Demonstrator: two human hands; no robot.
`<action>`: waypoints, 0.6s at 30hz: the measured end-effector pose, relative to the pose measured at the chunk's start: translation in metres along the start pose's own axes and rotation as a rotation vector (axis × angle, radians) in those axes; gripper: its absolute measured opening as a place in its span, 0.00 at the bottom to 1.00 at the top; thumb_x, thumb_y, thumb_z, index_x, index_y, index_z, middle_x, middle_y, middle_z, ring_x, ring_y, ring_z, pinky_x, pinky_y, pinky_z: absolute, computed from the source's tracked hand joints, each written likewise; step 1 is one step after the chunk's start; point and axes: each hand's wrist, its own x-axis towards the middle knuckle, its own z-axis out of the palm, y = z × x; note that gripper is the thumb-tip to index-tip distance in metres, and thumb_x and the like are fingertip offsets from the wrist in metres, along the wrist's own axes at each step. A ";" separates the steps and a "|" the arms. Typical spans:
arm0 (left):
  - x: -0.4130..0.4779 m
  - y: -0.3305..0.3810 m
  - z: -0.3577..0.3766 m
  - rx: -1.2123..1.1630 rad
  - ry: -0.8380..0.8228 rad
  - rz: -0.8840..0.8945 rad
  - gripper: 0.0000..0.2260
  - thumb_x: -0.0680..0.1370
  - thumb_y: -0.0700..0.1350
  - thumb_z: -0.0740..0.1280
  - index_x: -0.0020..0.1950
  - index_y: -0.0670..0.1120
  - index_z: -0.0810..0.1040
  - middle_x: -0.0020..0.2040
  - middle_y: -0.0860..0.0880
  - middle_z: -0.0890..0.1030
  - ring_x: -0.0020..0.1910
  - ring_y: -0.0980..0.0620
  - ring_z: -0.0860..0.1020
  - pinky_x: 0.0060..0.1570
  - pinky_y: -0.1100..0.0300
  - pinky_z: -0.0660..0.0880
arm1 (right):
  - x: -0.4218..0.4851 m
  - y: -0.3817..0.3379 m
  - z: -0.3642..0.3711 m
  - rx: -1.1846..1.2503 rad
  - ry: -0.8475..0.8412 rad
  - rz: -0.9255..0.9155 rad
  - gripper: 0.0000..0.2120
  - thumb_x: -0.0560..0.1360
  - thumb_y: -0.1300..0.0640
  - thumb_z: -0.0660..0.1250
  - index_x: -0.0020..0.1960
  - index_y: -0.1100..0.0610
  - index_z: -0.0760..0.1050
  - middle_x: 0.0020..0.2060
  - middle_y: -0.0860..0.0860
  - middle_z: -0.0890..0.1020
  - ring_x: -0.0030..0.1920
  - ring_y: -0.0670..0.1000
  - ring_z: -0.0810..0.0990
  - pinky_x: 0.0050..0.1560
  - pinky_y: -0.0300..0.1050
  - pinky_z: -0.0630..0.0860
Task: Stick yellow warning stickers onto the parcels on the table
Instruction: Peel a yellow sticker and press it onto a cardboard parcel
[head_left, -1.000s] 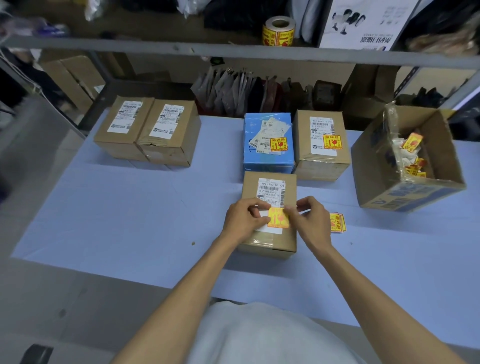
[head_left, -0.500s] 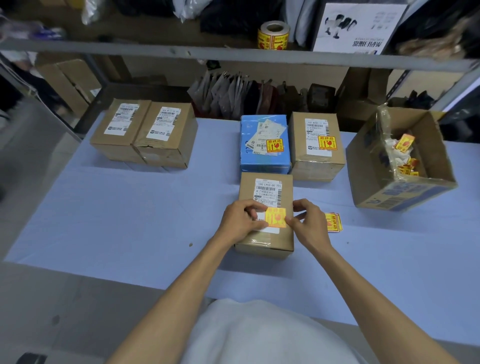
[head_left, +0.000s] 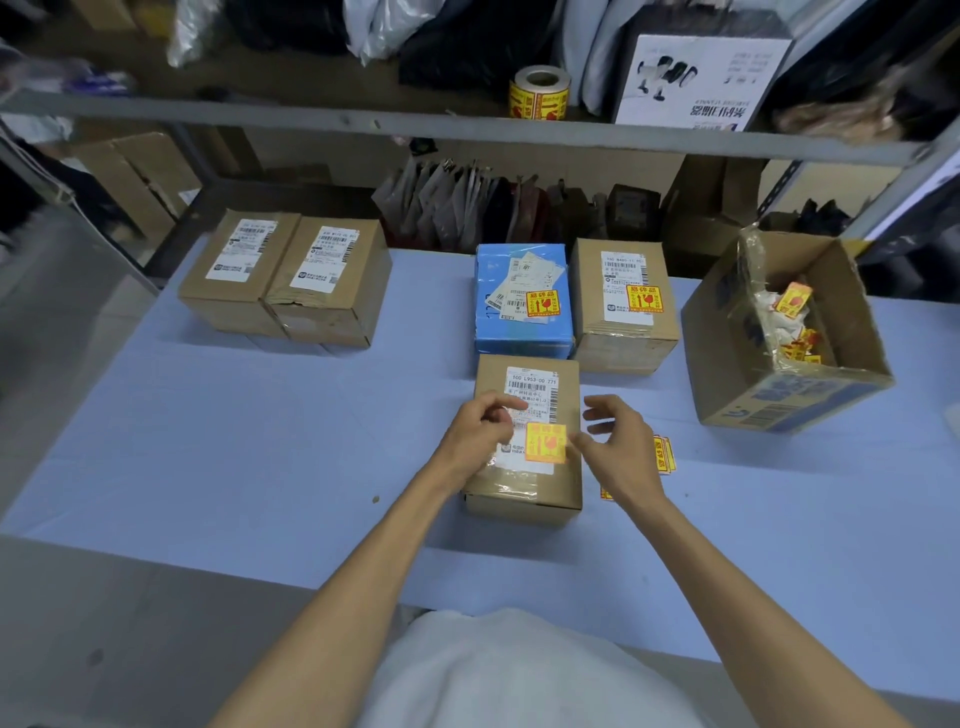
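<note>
Pressing square yellow warning sticker (head_left: 545, 441) onto centre brown cardboard parcel (head_left: 524, 491).
Upper left: pair of brown cardboard boxes (head_left: 327, 291), bare; left hand (head_left: 478, 436) loosely bent on white label (head_left: 531, 387); right hand (head_left: 618, 447) spread, empty; blue box (head_left: 519, 332) and brown box (head_left: 623, 338) behind, stickered.

The nearest parcel (head_left: 519, 486) is a brown box lying flat on the desk (head_left: 260, 441). A yellow warning sticker (head_left: 545, 442) sits over the lower right of its white label. Right behind it a blue parcel (head_left: 519, 332) and a tan parcel (head_left: 623, 332) stand side by side, each with a yellow sticker on its label. Far left, two brown parcels (head_left: 280, 275) sit pressed together, white labels up. Some loose stickers (head_left: 664, 453) lie just right of the nearest one.
</note>
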 end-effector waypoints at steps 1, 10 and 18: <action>0.000 0.007 0.001 -0.052 -0.016 -0.015 0.18 0.68 0.29 0.60 0.54 0.45 0.76 0.43 0.49 0.68 0.40 0.55 0.69 0.36 0.69 0.70 | -0.002 -0.007 0.000 0.015 0.031 -0.065 0.18 0.70 0.61 0.73 0.59 0.55 0.76 0.50 0.48 0.81 0.46 0.46 0.79 0.46 0.48 0.80; -0.002 0.037 0.007 -0.151 0.103 0.128 0.09 0.76 0.38 0.69 0.55 0.40 0.75 0.50 0.46 0.81 0.48 0.53 0.82 0.46 0.65 0.79 | -0.002 -0.049 0.005 0.006 -0.010 -0.525 0.16 0.71 0.64 0.73 0.57 0.55 0.80 0.46 0.50 0.79 0.40 0.45 0.79 0.42 0.35 0.77; -0.006 0.049 0.003 -0.192 0.042 0.179 0.10 0.75 0.36 0.70 0.56 0.43 0.80 0.46 0.42 0.85 0.45 0.47 0.85 0.46 0.59 0.81 | 0.013 -0.054 -0.010 -0.032 0.047 -0.593 0.04 0.74 0.61 0.70 0.47 0.62 0.82 0.36 0.54 0.82 0.34 0.50 0.80 0.33 0.36 0.78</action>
